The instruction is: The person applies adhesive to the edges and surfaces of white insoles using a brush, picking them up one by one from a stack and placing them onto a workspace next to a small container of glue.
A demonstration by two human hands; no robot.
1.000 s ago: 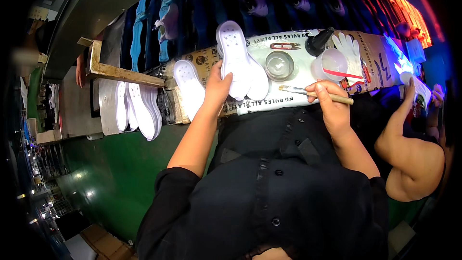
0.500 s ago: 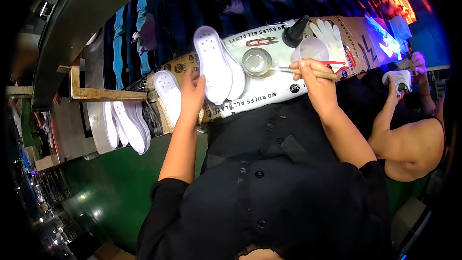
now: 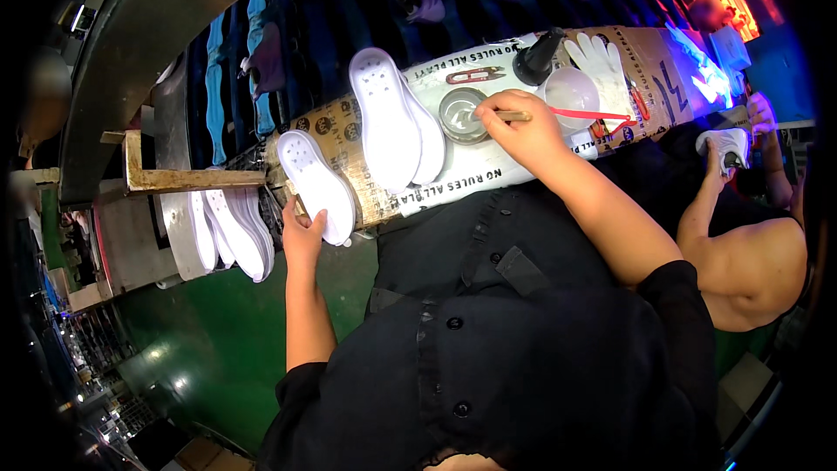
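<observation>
My right hand (image 3: 521, 129) is closed around a thin brush (image 3: 513, 115), pinched between thumb and fingers like a pen, its tip reaching into a small round tin (image 3: 462, 114) just to its left. Holding it that way seems to give me fine control over the tip. My left hand (image 3: 302, 234) is open around the near end of a white sole (image 3: 317, 183), thumb on one side and fingers curled behind, at the left end of the bench (image 3: 488, 170). The sole hangs partly over the edge there, which I judge makes it easy to pick up.

Two more white soles (image 3: 394, 119) lie overlapped in the middle of the bench, between my hands, upper faces showing small holes. The bench top is covered in printed cardboard, probably to take spills. Beyond the tin stand a black cone-shaped cap (image 3: 535, 56) and a white bowl (image 3: 572, 92), with a red stick (image 3: 591, 113) lying beside the bowl. A white glove (image 3: 602, 61) rests flat past them. A pair of small snips (image 3: 475, 76) lies near the tin's far side.

To my left, a stack of soles (image 3: 228, 234) stands on edge under a wooden bracket (image 3: 187, 178), close to my left hand. To my right, another person's arm (image 3: 732, 244) is bent at a neighbouring station, their hand by a white shoe (image 3: 725, 144). Dark shoe uppers hang in rows behind the bench.
</observation>
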